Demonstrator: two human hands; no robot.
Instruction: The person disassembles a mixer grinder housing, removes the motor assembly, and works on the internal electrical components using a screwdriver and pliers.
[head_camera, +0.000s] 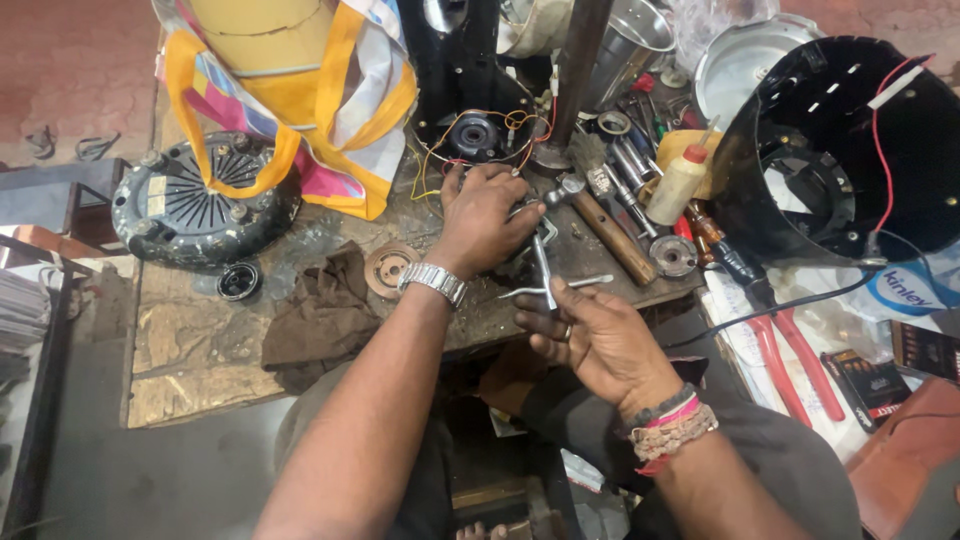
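A slim, T-handled steel socket wrench (545, 272) stands near the front edge of the worn wooden workbench (200, 340), its long axis roughly upright, tip up toward the left hand, crossbar low. The right hand (590, 335) pinches the crossbar, fingers curled. The left hand (485, 215), wearing a steel watch (433, 282), presses closed over a small metal part beneath the wired black motor base (475, 130). The step appears to be seating the wrench; turning it next calls for steady alignment. A wooden-handled hammer (605, 225) lies just beside.
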